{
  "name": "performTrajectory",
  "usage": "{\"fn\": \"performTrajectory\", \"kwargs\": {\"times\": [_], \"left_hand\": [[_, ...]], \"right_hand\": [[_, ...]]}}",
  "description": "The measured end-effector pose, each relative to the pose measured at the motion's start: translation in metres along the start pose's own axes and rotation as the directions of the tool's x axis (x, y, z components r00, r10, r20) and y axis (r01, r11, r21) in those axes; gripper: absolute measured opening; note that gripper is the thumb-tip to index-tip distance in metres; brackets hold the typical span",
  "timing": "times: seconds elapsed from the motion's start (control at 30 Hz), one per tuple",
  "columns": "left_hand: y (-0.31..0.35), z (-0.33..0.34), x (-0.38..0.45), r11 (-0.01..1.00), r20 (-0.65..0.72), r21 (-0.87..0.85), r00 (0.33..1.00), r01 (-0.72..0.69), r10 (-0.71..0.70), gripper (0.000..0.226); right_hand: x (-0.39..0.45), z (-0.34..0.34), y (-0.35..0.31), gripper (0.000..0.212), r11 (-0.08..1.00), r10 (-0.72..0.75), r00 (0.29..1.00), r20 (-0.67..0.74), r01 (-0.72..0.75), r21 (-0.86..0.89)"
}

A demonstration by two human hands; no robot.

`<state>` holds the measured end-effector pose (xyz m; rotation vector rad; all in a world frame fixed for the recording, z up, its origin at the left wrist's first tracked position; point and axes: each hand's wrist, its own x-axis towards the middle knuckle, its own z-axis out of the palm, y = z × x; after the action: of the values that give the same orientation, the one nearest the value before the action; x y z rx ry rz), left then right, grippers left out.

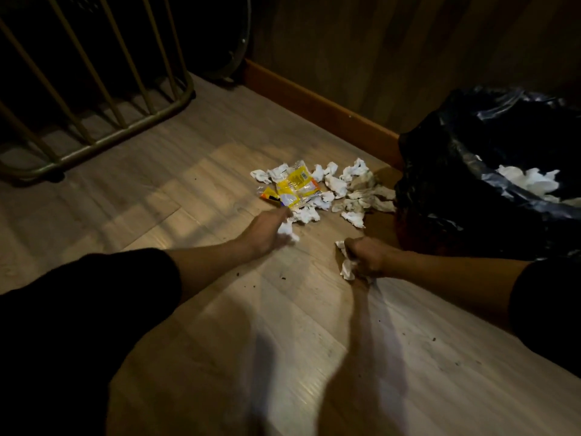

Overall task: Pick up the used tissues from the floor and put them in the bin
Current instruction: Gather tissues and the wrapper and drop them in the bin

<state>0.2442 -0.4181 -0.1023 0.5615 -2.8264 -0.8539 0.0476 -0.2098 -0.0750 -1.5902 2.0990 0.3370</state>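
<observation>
Left hand (267, 229), frame centre, closed on one crumpled tissue (287, 230). Right hand (366, 258), right of centre, fisted round tissue wad (347, 267). Loose tissue pile (339, 187) on floor (188, 190), roughly a dozen, exact count unclear, one yellow wrapper (295, 187) among them. One bin (456, 184), black-lined, right edge, white tissues inside (531, 182).

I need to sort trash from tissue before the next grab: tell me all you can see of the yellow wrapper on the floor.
The yellow wrapper is a crinkled, glossy plastic packet, yellow with white patches, clear edges and an orange-and-black end. It looks flattened, lying on the wooden floor at the left of the tissue pile, with crumpled tissues touching its edges. Neither hand touches it; the left hand is nearest.
</observation>
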Motion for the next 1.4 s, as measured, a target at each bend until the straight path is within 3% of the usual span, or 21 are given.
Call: {"fn": "performTrajectory", "kwargs": {"times": [0.1, 0.2, 0.3, 0.4, 0.5, 0.63, 0.73, 0.87, 0.93, 1.17, 1.4], "left_hand": [[0.017, -0.006, 0.053, 0.998, -0.104, -0.003, 0.993, 0.056, -0.056, 0.047], [0.021, 0.002, 0.088, 0.996, -0.183, 0.061, 0.982, 0.063, -0.051, 0.032], [0.021, 0.022, 0.097, 0.967, -0.157, 0.186, 0.977, 0.175, -0.147, 0.034], [0.019, 0.042, 0.086, 0.941, -0.046, 0.208, 0.964, 0.265, -0.261, 0.055], [0.014, 0.051, 0.073, 0.932, 0.013, 0.301, 0.976, 0.202, -0.216, 0.070], [0.007, 0.044, 0.060, 0.938, 0.027, 0.336, 0.994, 0.087, -0.102, 0.060], [0.007, 0.035, 0.050, 0.965, 0.052, 0.257, 0.997, 0.041, -0.057, 0.061], [0.024, 0.018, 0.034, 0.981, 0.082, 0.180, 0.993, 0.069, -0.085, 0.039], [0.028, 0.011, 0.029, 0.988, 0.088, 0.137, 0.993, 0.068, -0.081, 0.039], [0.060, -0.025, 0.014, 0.990, 0.083, 0.139, 0.996, -0.027, 0.015, 0.044], [0.122, -0.065, 0.023, 0.995, -0.222, -0.042, 0.972, -0.090, 0.078, 0.035]], "right_hand": [[-0.012, 0.012, 0.010, 0.034, 0.999, -0.029, 1.000, 0.008, 0.029, 0.034], [-0.020, 0.022, 0.020, 0.033, 0.998, -0.023, 1.000, 0.003, 0.023, 0.059], [-0.022, 0.029, 0.025, 0.033, 0.996, -0.003, 1.000, -0.011, 0.004, 0.086], [-0.023, 0.032, 0.027, 0.030, 0.994, -0.004, 0.999, -0.034, 0.008, 0.110], [-0.025, 0.030, 0.027, 0.025, 0.993, -0.013, 0.999, -0.039, 0.017, 0.113], [-0.026, 0.026, 0.024, 0.024, 0.995, -0.016, 1.000, -0.017, 0.017, 0.094], [-0.026, 0.021, 0.021, 0.025, 0.997, -0.031, 0.999, 0.024, 0.029, 0.066], [-0.031, 0.011, 0.016, 0.017, 0.999, -0.040, 0.995, 0.094, 0.038, 0.026], [-0.037, 0.004, 0.013, 0.020, 0.999, -0.022, 0.996, 0.086, 0.020, 0.025], [-0.065, -0.042, 0.016, 0.020, 0.991, 0.041, 0.988, -0.147, -0.022, 0.129], [-0.122, -0.114, 0.007, 0.021, 0.966, 0.025, 0.907, -0.421, 0.086, 0.242]]}}
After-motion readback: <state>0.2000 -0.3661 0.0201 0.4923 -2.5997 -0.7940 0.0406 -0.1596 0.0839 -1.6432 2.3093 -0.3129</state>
